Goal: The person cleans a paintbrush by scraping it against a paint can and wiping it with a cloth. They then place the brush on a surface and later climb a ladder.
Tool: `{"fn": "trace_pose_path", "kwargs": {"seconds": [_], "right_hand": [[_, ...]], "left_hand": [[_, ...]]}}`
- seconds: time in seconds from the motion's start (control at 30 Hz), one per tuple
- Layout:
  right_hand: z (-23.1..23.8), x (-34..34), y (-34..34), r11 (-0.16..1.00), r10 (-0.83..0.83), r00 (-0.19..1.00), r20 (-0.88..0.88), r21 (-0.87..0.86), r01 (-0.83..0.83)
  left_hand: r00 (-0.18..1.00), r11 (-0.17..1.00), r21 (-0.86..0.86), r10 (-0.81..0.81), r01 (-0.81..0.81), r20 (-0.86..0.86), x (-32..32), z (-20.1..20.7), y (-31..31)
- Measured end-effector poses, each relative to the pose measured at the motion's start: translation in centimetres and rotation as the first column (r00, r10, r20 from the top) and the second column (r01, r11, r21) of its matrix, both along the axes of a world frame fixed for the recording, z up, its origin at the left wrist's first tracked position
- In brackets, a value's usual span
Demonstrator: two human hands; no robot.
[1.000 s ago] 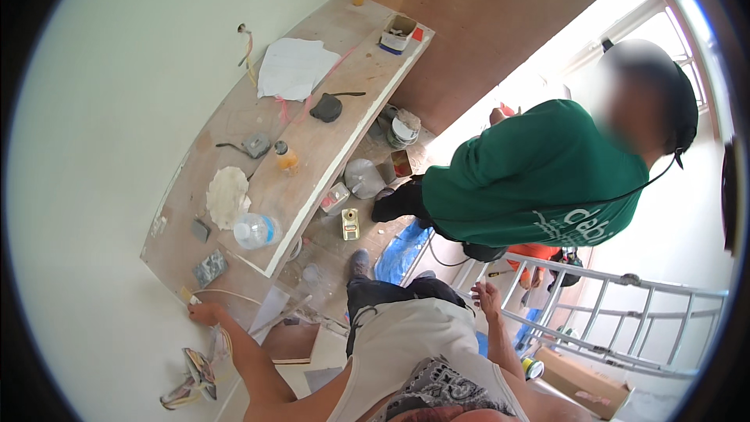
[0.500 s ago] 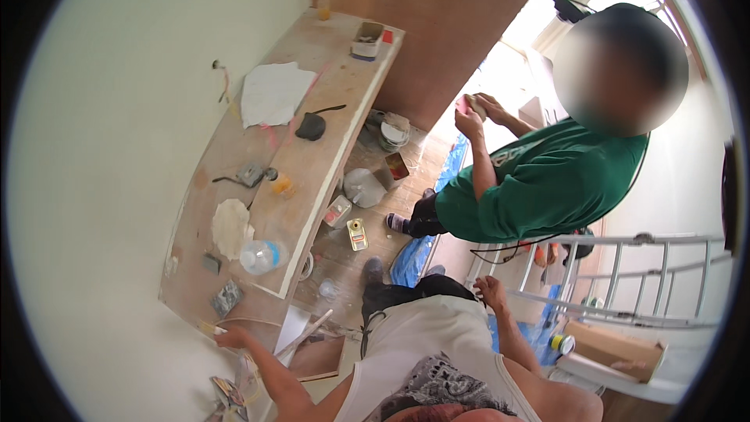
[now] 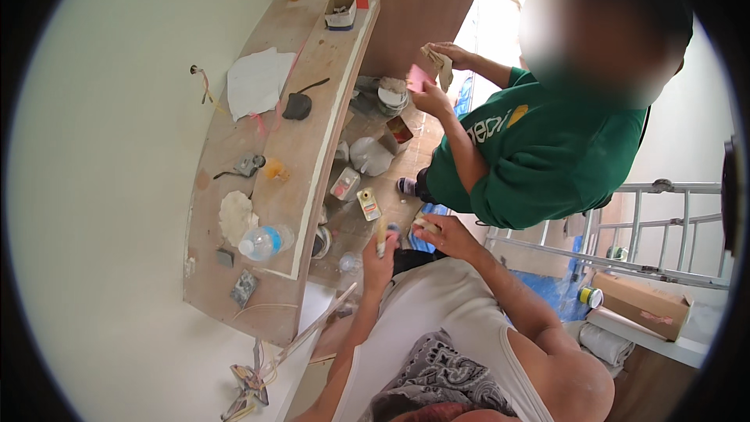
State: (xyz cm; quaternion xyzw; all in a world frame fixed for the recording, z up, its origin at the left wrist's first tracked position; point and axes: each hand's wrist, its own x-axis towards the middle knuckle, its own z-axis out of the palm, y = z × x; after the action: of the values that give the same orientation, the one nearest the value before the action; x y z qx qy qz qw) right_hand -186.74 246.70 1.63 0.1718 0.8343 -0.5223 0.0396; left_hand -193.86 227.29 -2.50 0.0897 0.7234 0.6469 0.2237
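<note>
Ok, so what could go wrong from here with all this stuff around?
The left hand holds a slim, pale stick-like item and the right hand a small pale piece; either might slip and drop.

The clear plastic water bottle sits near the edge of the worktop, so a bump could knock it off.

The rectangular metal can on the floor could trip someone.
</note>
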Motion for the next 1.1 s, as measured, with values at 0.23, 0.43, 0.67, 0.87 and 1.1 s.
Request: {"fn": "trace_pose_path", "kwargs": {"seconds": [0.23,0.43,0.67,0.87,1.1], "right_hand": [[2.0,0.6,0.2,0.993,-0.112,0.994,-0.014,-0.05,0.111],[2.8,1.8,-0.3,0.936,-0.197,0.98,0.027,-0.294,0.196],[3.5,1.4,-0.3,0.923,-0.214,0.961,-0.173,-0.357,0.142],[6.1,1.7,0.1,0.944,-0.27,0.881,-0.387,-0.285,0.164],[8.5,2.5,1.6,0.92,-0.299,0.931,-0.21,-0.323,0.223]], "left_hand": [[0.963,0.965,0.041,-0.261,0.259,0.069,-1.1,2.1,2.2],[0.754,0.871,0.491,-0.299,-0.036,0.585,-1.6,3.6,1.7],[0.877,0.923,0.386,-0.185,0.0,0.444,-0.7,5.6,2.2],[0.965,0.96,0.22,-0.21,0.173,0.157,-0.3,7.8,4.0],[0.979,0.972,0.118,-0.204,0.205,-0.023,0.4,8.6,5.8]]}}
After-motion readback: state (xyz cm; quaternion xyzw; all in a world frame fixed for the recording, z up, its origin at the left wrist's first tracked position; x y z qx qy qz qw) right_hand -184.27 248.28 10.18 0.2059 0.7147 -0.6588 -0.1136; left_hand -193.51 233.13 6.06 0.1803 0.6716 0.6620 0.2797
